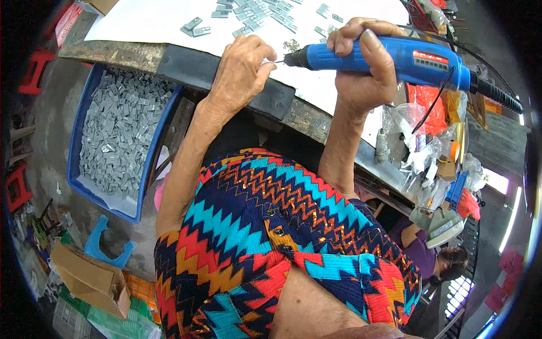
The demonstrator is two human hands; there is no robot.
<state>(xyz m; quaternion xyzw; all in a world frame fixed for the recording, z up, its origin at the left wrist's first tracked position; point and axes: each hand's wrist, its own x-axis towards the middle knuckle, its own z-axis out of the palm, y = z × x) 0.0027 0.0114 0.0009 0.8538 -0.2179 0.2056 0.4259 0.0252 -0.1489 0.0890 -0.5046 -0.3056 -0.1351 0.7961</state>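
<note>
A blue electric screwdriver (327,58) lies in my right hand (364,73), its fingers wrapped around the body. The tool is held nearly level, with its black nose and thin bit pointing left. Close to the bit's tip, my left hand (243,70) has thumb and forefinger pinched together over the table edge; whatever they grip is too small and covered to make out. Just beyond the nose sits a little heap of tiny dark pieces (291,45). Small flat grey parts (257,12) are scattered on the white sheet (152,22) covering the table.
Left of the table stands a blue bin (74,147) filled with similar grey parts. A cardboard box (90,277) and a blue plastic piece (104,243) are on the floor. Plastic bags (426,107) crowd the right side, where a cable trails from the screwdriver. Another person (420,248) is at lower right.
</note>
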